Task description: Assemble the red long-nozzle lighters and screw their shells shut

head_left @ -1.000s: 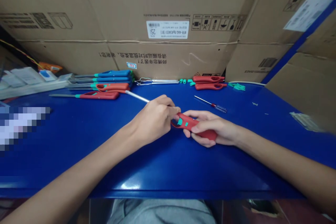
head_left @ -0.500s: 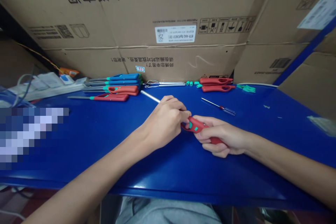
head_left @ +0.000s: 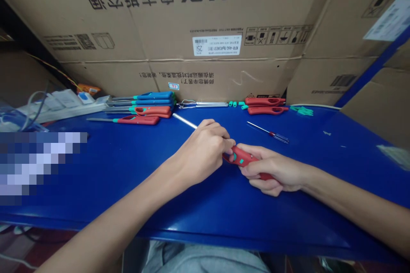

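Left hand (head_left: 201, 152): fingers curled closed, pinching a slim silver metal rod (head_left: 184, 120), its inner end hidden in the fist.
Right hand (head_left: 272, 171): fingers wrapped firmly round a red plastic lighter body with teal inserts (head_left: 241, 158).
Lighter body: between both hands, mid-bench, left fingertips touching its looped end.
Handling: a firm, steady right-hand hold seems best, so the body cannot twist.
Bench: blue painted metal workbench (head_left: 128, 215).
Far edge: blue-and-red long lighters with teal collars (head_left: 150, 103) to the left; a thin red-handled screwdriver (head_left: 267, 133) to the right.
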`<state>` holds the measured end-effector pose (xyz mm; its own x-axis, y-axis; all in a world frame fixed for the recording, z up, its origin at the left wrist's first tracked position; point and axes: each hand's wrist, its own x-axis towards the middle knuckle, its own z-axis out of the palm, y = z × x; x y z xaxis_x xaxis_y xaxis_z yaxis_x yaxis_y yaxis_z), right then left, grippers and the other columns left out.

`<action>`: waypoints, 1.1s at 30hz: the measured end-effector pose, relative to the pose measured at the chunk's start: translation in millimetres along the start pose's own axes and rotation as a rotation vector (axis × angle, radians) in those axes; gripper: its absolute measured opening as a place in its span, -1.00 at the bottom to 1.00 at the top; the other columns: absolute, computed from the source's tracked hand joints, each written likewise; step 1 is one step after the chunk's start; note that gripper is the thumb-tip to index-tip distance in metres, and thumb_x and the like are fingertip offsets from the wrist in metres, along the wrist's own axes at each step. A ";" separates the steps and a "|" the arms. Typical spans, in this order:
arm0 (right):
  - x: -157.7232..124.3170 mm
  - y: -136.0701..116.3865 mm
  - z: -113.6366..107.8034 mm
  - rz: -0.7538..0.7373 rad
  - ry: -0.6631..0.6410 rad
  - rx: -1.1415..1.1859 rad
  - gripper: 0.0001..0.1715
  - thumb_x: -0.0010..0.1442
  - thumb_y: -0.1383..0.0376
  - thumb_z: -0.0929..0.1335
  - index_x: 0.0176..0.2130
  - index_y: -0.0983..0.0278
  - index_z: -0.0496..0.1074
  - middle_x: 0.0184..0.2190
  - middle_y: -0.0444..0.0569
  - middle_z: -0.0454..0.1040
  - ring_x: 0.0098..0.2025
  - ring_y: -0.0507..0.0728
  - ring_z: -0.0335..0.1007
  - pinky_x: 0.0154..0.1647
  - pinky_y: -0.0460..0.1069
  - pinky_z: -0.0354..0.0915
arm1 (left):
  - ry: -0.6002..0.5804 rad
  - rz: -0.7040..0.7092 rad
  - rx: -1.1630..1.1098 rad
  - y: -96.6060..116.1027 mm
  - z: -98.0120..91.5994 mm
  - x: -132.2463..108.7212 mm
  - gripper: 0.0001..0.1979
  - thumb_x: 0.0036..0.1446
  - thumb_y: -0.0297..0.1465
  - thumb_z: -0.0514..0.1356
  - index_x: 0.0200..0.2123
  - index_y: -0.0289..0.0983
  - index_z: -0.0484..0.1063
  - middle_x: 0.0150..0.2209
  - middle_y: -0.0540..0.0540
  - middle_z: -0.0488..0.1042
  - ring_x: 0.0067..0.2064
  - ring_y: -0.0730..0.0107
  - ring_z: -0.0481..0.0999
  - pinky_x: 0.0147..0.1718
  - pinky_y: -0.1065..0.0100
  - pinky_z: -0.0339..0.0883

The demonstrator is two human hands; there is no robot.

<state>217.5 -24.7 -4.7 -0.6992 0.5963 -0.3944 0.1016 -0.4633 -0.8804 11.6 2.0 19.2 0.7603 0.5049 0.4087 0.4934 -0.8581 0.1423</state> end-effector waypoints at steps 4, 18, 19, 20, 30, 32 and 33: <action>-0.3 -1.0 0.0 0.001 -0.016 0.012 -0.60 0.20 0.37 0.29 -0.02 0.10 0.10 -0.72 -0.41 -0.03 -0.74 -0.12 -0.28 -0.80 -0.26 -0.17 | -0.004 -0.003 0.005 -0.3 0.0 0.0 -0.75 0.11 -0.64 0.12 -0.39 -0.31 0.57 -0.35 -0.08 0.54 -0.28 0.33 0.44 -0.14 0.21 0.19; -0.7 -2.5 0.9 0.029 0.021 -0.033 -0.64 0.17 0.39 0.28 -0.07 0.12 0.11 -0.67 -0.39 0.05 -0.76 -0.14 -0.25 -0.82 -0.26 -0.17 | 0.037 0.010 -0.006 -1.9 3.5 0.9 -0.75 0.06 -0.66 0.14 -0.38 -0.29 0.58 -0.34 -0.08 0.55 -0.28 0.33 0.44 -0.12 0.20 0.21; -0.7 -3.0 1.4 0.029 0.031 -0.035 -0.63 0.17 0.39 0.28 -0.06 0.12 0.11 -0.66 -0.39 0.07 -0.75 -0.15 -0.25 -0.82 -0.26 -0.16 | 0.036 0.006 -0.006 -2.2 3.5 0.6 -0.75 0.05 -0.66 0.14 -0.38 -0.29 0.58 -0.34 -0.08 0.54 -0.29 0.33 0.44 -0.12 0.20 0.20; -0.8 -3.6 1.6 0.028 0.038 -0.030 -0.61 0.17 0.39 0.29 -0.05 0.12 0.11 -0.65 -0.38 0.07 -0.75 -0.15 -0.24 -0.81 -0.27 -0.16 | 0.031 0.002 -0.006 -2.5 3.4 0.3 -0.75 0.05 -0.66 0.14 -0.39 -0.30 0.58 -0.34 -0.08 0.54 -0.29 0.34 0.44 -0.13 0.20 0.20; -5.5 5.2 -22.7 0.032 -0.204 0.057 -0.60 0.05 0.37 0.38 -0.14 0.15 0.19 -0.58 -0.35 0.18 -0.79 -0.19 -0.15 -0.84 -0.26 -0.06 | 0.066 0.045 0.211 28.6 -3.6 1.2 -0.76 0.12 -0.61 0.07 -0.43 -0.32 0.52 -0.41 -0.12 0.48 -0.31 0.29 0.39 -0.23 0.18 0.12; -5.0 3.4 -24.5 0.055 -0.184 0.063 -0.58 0.01 0.37 0.41 -0.15 0.16 0.20 -0.57 -0.34 0.20 -0.80 -0.19 -0.13 -0.84 -0.25 -0.06 | 0.085 0.070 0.286 37.1 -5.9 0.7 -0.76 0.14 -0.60 0.06 -0.45 -0.33 0.49 -0.45 -0.12 0.45 -0.34 0.27 0.37 -0.23 0.17 0.10; -4.8 1.6 -24.1 0.069 -0.171 0.065 -0.57 0.00 0.37 0.41 -0.15 0.17 0.21 -0.57 -0.34 0.21 -0.80 -0.19 -0.13 -0.83 -0.25 -0.06 | 0.097 0.075 0.305 40.2 -7.2 0.2 -0.76 0.15 -0.59 0.07 -0.48 -0.32 0.48 -0.48 -0.12 0.43 -0.36 0.28 0.35 -0.24 0.16 0.09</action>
<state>238.1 -12.5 -10.6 -0.8029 0.4442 -0.3976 0.1112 -0.5435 -0.8320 28.5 -33.0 31.4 0.7625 0.4177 0.4942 0.5526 -0.8177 -0.1615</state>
